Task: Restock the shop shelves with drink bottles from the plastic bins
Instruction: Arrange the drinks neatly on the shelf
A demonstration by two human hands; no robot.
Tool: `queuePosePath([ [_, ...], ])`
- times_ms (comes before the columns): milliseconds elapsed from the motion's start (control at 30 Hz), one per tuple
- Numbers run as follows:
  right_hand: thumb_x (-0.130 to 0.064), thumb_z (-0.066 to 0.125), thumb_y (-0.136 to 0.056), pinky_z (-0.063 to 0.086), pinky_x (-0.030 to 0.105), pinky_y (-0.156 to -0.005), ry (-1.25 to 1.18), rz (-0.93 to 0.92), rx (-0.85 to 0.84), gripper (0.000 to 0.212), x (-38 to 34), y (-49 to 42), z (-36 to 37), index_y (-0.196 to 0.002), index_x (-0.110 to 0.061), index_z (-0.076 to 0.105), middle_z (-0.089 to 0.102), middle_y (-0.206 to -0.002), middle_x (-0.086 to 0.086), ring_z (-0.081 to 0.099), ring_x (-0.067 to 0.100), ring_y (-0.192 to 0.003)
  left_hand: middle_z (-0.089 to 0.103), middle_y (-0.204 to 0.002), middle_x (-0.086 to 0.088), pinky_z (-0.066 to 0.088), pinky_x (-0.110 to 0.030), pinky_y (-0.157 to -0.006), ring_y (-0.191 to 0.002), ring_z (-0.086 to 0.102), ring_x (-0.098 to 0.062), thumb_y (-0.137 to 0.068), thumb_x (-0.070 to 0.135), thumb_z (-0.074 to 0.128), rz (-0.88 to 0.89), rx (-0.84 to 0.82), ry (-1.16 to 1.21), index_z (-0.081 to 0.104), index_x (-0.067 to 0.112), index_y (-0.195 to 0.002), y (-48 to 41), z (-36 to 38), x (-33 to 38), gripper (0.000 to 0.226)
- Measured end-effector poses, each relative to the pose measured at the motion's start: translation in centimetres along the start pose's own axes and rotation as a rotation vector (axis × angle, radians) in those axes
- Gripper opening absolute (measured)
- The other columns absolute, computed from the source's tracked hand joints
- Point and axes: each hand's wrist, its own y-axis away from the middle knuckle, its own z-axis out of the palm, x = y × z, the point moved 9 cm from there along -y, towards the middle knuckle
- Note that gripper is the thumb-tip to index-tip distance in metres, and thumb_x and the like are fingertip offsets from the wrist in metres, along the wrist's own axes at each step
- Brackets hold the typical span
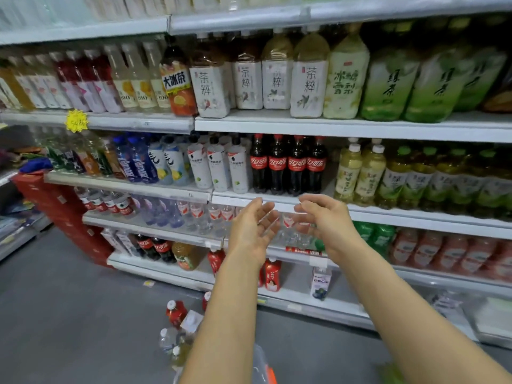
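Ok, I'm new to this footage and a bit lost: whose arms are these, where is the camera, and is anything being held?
One picture, from a wide-angle camera worn on a person's head, looking forward and down. The bare arms are that person's own: left hand and right hand, both open and empty, held out before a white metal shop shelf of dark red-labelled cola bottles. Low down, above the grey floor, show a few loose bottles and part of a clear plastic bin.

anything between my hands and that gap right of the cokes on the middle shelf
Nothing visible: the left hand and right hand are open and empty, and the gap between the cola bottles and the pale tea bottles is unblocked in front.
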Motion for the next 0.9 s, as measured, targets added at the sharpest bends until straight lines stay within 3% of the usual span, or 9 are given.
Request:
queuePosePath([
  [200,-0.007,0.054,-0.098,0.054,0.03,-0.069,0.051,0.041,-0.08,0.015,0.6,-3.9,-2.1,-0.108,-0.011,0.064,0.069,-0.096,0.01,0.066,0.022,-0.083,0.072,-0.088,-0.004,0.059,-0.028,-0.065,-0.074,0.069,-0.016,-0.097,0.021,0.062,0.006,0.063,0.027,0.063,0.002,-0.122,-2.1,2.5,-2.7,0.031],
  [400,-0.004,0.056,-0.096,0.056,0.034,-0.073,0.079,0.105,-0.145,0.015,3.8,-6.4,-2.2,-0.107,-0.008,0.066,0.07,-0.091,0.011,0.066,0.022,-0.081,0.071,-0.073,0.0,0.058,-0.029,-0.068,-0.07,0.068,-0.015,-0.097,0.018,0.06,0.011,0.137,0.021,0.068,0.009,-0.099,-3.6,2.0,-4.4,0.012],
  [500,-0.003,0.056,-0.096,0.054,0.03,-0.066,0.114,0.134,-0.184,0.015,5.5,-7.5,-1.7,-0.105,-0.009,0.066,0.069,-0.088,0.009,0.065,0.02,-0.078,0.072,-0.078,-0.001,0.058,-0.029,-0.067,-0.07,0.069,-0.014,-0.098,0.019,0.06,0.003,0.169,0.024,0.068,0.009,-0.105,-4.5,1.1,-5.4,0.015],
  [633,-0.005,0.055,-0.097,0.056,0.033,-0.07,0.176,0.199,-0.251,0.015,9.0,-9.0,-0.6,-0.107,-0.011,0.065,0.069,-0.095,0.009,0.066,0.018,-0.075,0.072,-0.088,-0.004,0.057,-0.035,-0.082,-0.083,0.067,-0.019,-0.098,0.018,0.058,-0.022,0.248,0.041,0.067,0.008,-0.106,-5.9,-1.4,-7.3,0.015],
  [733,-0.003,0.054,-0.097,0.053,0.035,-0.066,0.213,0.263,-0.305,0.014,12.4,-9.9,0.9,-0.104,-0.009,0.065,0.067,-0.087,0.011,0.062,0.021,-0.07,0.07,-0.094,-0.006,0.057,-0.035,-0.078,-0.083,0.066,-0.02,-0.099,0.019,0.058,-0.043,0.323,0.079,0.064,0.007,-0.116,-7.5,-4.4,-8.8,0.021],
  [900,0.0,0.052,-0.096,0.048,0.028,-0.056,0.298,0.343,-0.385,0.014,18.0,-10.7,3.6,-0.095,-0.008,0.064,0.064,-0.081,0.011,0.058,0.02,-0.062,0.068,-0.087,-0.004,0.053,-0.032,-0.075,-0.079,0.063,-0.019,-0.1,0.015,0.053,-0.088,0.417,0.11,0.065,0.013,-0.093,-8.9,-8.9,-11.4,0.014],
])
